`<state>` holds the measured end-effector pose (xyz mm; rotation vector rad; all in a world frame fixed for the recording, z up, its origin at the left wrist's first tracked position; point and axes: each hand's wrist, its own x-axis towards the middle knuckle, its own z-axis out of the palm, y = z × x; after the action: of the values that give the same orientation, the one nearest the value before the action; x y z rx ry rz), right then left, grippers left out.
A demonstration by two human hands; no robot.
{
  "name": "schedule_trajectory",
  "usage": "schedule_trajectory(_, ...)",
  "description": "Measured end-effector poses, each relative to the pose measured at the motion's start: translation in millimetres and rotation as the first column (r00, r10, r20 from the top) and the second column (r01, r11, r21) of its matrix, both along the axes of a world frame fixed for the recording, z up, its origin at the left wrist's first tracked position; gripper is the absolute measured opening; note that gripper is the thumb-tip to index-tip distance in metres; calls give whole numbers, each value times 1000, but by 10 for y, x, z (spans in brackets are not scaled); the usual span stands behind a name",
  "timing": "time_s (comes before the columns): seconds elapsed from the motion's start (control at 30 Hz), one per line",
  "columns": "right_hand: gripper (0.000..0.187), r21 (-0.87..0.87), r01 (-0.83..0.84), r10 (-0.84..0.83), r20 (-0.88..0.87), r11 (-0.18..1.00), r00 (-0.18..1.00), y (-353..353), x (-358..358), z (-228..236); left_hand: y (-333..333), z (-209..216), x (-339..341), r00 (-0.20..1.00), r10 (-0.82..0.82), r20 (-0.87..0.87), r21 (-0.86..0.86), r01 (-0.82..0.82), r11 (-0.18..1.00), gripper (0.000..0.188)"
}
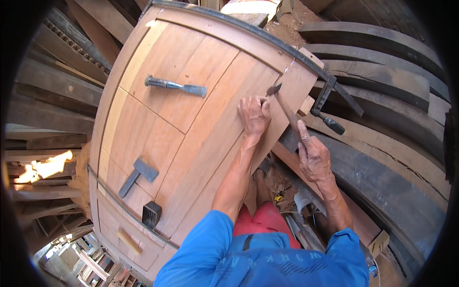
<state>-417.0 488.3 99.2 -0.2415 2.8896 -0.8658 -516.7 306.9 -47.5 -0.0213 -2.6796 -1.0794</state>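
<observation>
Fingers grip one hammer (two chisels lie on one door).

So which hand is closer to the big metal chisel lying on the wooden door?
The left hand. It rests on the wooden door, just right of the metal chisel. The right hand is farther right, past the door's edge, holding a hammer.

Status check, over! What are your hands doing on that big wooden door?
Right hand swinging hammer. Left hand pressed on wooden door, pinching something small, too hidden to name. Chisel and second hammer lie clear, to the left.
</observation>
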Motion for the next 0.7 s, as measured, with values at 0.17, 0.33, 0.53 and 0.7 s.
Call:
schedule_trajectory(0.17,70,-133,-29,-3,-240,991,971,-76,17,30,-57,247,316,996,-34,77,-22,36,999,42)
schedule_trajectory(0.33,67,37,-19,17,57,999,998,3,-59,85,-58,351,777,1000,-16,5,-165,16,986,64)
schedule_trajectory(0.53,71,-213,-46,-13,-266,976,964,-119,43,24,-30,391,849,997,14,70,-190,0,982,63)
schedule_trajectory(0.7,73,-64,-41,40,-8,997,999,9,-13,-23,-69,345,894,1000,-16,23,-174,20,985,61)
